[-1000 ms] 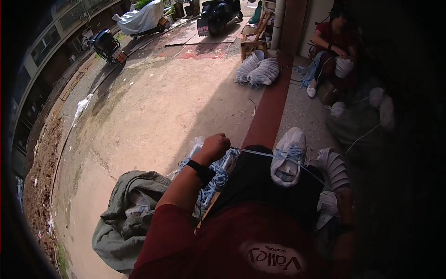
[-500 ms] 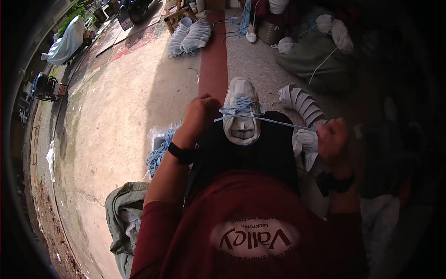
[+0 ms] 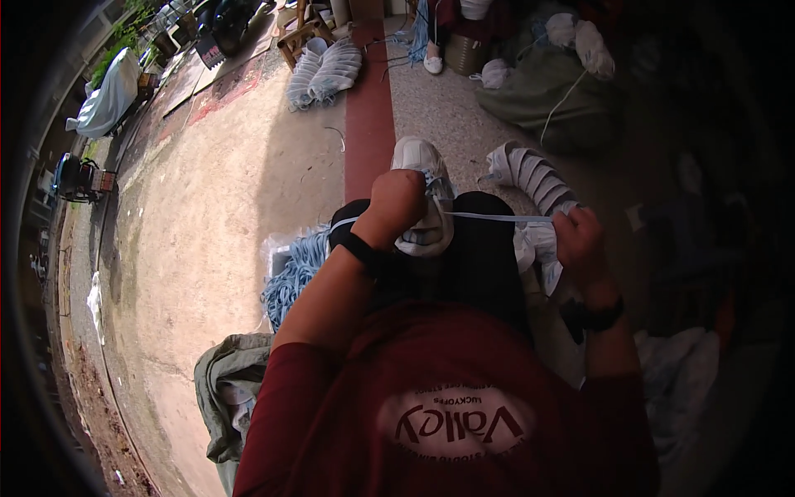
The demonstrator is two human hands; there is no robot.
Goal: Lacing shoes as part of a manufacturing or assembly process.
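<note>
- Head view, lower left: a grey-green cloth lies bunched beside the person's forearm.
- Next rightward: a heap of blue laces lies just left of the dark trousers.
- Left hand: fingers curled into a fist, back uppermost, over the shoe's lacing area. Whether it grips a lace cannot be told.
- White shoe: located at the knees, partly covered by the left hand. Long axis runs fore and aft; toe points away from the person, opening faces the body. The left hand is nearer; the right hand is well apart, to the shoe's right.
- Pale lace: stretched nearly straight from the shoe's right side, crosswise to that axis.
- Ribbed white stack: beyond the lace.
- Right hand: fingertips pinched on the pale lace.
</note>
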